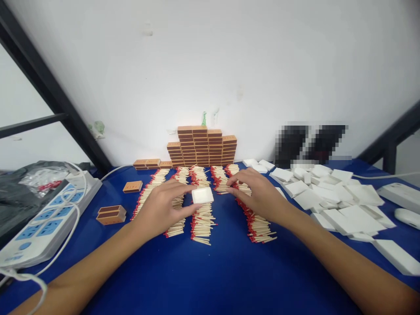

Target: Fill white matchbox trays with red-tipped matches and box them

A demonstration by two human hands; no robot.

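Note:
My left hand [164,205] holds a small white inner tray [202,195] by its near left side, just above the rows of red-tipped matches [201,218] laid on the blue table [213,275]. My right hand [254,192] rests palm down on the matches to the right, its fingertips pinched on a few matches [226,189]. Behind the rows, a stack of brown matchboxes [201,146] stands against the white wall.
Several white trays [328,197] lie heaped at the right. Loose brown sleeves [111,214] and a single matchbox [133,187] lie at the left, near a white power strip [46,223] with cables. A dark bag [29,183] sits far left.

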